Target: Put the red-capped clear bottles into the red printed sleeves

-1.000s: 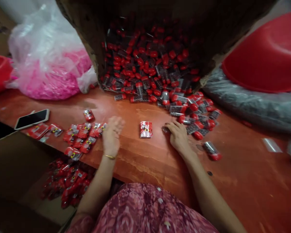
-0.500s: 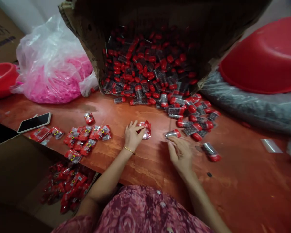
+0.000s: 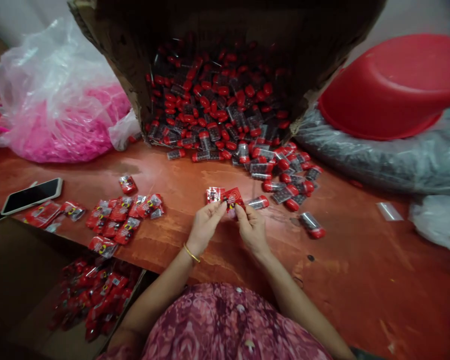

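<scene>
**Red packet (image 3: 232, 198) pinched between two hands over the table (image 3: 341, 265)**

The right hand (image 3: 252, 230) pinches the red packet with its thumb and fingers. The grip of the left hand (image 3: 206, 227) is pressed together at the edge of this packet, but one cannot tell if it holds it. A second packet (image 3: 214, 195) is just beside, and a capped plastic tube (image 3: 258, 202) lies near the right fingers (image 3: 242, 212). On the left side are a group of packets (image 3: 123, 215) and a phone (image 3: 32, 196). Behind the hands, many tubes (image 3: 210, 115) lie in a tilted cardboard box (image 3: 108, 45) and spread onto the table.
</scene>
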{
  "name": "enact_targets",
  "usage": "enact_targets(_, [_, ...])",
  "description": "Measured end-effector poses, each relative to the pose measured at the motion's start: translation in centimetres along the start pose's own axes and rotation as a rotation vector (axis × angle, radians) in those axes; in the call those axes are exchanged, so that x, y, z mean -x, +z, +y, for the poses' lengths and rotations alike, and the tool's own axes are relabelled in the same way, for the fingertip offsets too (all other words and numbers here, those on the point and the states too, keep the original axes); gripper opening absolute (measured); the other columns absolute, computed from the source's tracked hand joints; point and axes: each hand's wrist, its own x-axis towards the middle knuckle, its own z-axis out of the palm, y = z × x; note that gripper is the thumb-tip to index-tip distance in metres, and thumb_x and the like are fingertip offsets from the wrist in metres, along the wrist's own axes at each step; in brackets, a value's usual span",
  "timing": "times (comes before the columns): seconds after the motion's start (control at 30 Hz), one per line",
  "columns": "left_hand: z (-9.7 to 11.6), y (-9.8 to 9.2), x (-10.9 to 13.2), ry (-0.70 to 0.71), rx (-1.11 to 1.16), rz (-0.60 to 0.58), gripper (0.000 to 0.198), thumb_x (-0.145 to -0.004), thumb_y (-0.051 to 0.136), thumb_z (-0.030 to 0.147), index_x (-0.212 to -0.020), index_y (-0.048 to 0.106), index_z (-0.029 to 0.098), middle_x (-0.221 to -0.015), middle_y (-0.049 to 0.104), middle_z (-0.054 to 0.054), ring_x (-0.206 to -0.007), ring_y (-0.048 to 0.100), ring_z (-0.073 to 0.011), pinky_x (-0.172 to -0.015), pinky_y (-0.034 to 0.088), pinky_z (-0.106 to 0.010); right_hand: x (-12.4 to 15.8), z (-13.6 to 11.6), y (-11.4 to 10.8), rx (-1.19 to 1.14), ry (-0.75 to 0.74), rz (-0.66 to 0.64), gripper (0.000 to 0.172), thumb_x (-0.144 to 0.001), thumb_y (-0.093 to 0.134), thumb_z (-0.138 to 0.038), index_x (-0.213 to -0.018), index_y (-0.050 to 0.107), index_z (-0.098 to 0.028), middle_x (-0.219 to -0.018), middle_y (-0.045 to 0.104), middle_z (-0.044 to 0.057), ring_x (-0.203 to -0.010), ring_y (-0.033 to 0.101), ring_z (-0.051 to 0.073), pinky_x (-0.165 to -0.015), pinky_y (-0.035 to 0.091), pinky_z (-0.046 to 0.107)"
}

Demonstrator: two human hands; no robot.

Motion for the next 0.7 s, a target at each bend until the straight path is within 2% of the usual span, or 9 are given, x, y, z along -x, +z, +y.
enact_targets(0.07, [0.2,0.2,0.3,-0.178,0.106,-0.073,0.041,-0.061,0.071,0.050,-0.079,0.069,0.013,-0.081,0.070,-0.007,-0.072,0.063,-0.0157,-0.066,0.050,-0.026,0.3,0.2,-0.4,0.058,-0.030,-0.005,0.033,-0.084,0.047,-0.035,-0.056,0.048,-0.019,-0.052,0.044,-0.004,-0.050,0.041,0.009,-0.051,0.036,0.023])
enact_targets(0.13, [0.2,0.3,0.5,-0.255,0.181,-0.043,0.040,-0.054,0.077,0.046,-0.076,0.069,0.014,-0.075,0.069,-0.004,-0.067,0.062,-0.0130,-0.060,0.049,-0.023,0.6,0.5,-0.5,0.077,-0.046,-0.031,0.032,-0.085,0.045,-0.036,-0.057,0.047,-0.019,-0.053,0.043,-0.004,-0.050,0.040,0.009,-0.050,0.034,0.022])
enact_targets(0.27, [-0.1,0.6,0.4,-0.271,0.255,0.059,0.037,-0.046,0.082,0.040,-0.068,0.067,0.015,-0.067,0.067,-0.001,-0.061,0.060,-0.0103,-0.058,0.049,-0.021,0.7,0.9,-0.6,0.080,-0.059,-0.153,0.031,-0.086,0.043,-0.038,-0.062,0.049,-0.019,-0.056,0.045,-0.003,-0.052,0.043,0.010,-0.051,0.035,0.022])
enact_targets(0.33, [0.0,0.7,0.3,-0.253,0.253,0.098,0.038,-0.043,0.083,0.040,-0.064,0.066,0.013,-0.062,0.066,-0.001,-0.059,0.059,-0.0101,-0.057,0.048,-0.021,0.4,0.9,-1.0,0.134,-0.039,-0.166,0.036,-0.088,0.038,-0.041,-0.063,0.049,-0.019,-0.057,0.047,-0.002,-0.054,0.045,0.011,-0.052,0.036,0.022])
enact_targets(0.43, [0.3,0.9,0.0,-0.208,0.257,0.144,0.039,-0.042,0.083,0.042,-0.058,0.063,0.013,-0.059,0.066,-0.001,-0.056,0.059,-0.0098,-0.057,0.046,-0.020,-0.6,1.0,-2.2,0.399,-0.055,-0.064,0.042,-0.092,0.026,-0.043,-0.076,0.056,-0.018,-0.069,0.055,0.003,-0.065,0.051,0.016,-0.061,0.040,0.026])
enact_targets(0.5, [0.6,0.9,-0.2,-0.194,0.262,0.154,0.039,-0.041,0.083,0.042,-0.056,0.062,0.013,-0.058,0.066,-0.001,-0.056,0.059,-0.0093,-0.058,0.046,-0.020,-1.4,1.3,-3.0,0.701,-0.070,0.046,0.041,-0.090,0.031,-0.045,-0.093,0.059,-0.016,-0.084,0.058,0.009,-0.077,0.053,0.021,-0.068,0.040,0.031])
enact_targets(0.57, [0.6,0.8,-0.3,-0.202,0.258,0.141,0.039,-0.042,0.083,0.042,-0.060,0.064,0.013,-0.060,0.067,-0.001,-0.057,0.060,-0.0089,-0.057,0.045,-0.018,-1.9,1.8,-3.7,0.983,-0.063,0.113,0.040,-0.085,0.043,-0.048,-0.100,0.060,-0.014,-0.093,0.056,0.014,-0.085,0.051,0.025,-0.069,0.039,0.034])
enact_targets(0.63, [0.5,0.6,-0.5,-0.218,0.251,0.129,0.040,-0.044,0.082,0.043,-0.064,0.065,0.013,-0.063,0.068,-0.001,-0.057,0.060,-0.0084,-0.056,0.045,-0.018,-1.7,2.5,-4.5,1.141,-0.094,0.106,0.036,-0.082,0.049,-0.044,-0.098,0.061,-0.014,-0.098,0.055,0.015,-0.088,0.050,0.027,-0.071,0.039,0.035])
enact_targets(0.7, [0.4,0.5,-0.6,-0.229,0.250,0.132,0.040,-0.045,0.082,0.043,-0.065,0.065,0.013,-0.064,0.068,0.000,-0.056,0.060,-0.0078,-0.055,0.045,-0.018,-0.8,3.1,-5.3,1.170,-0.177,0.061,0.031,-0.081,0.050,-0.038,-0.099,0.061,-0.015,-0.101,0.055,0.014,-0.091,0.049,0.026,-0.074,0.039,0.036])
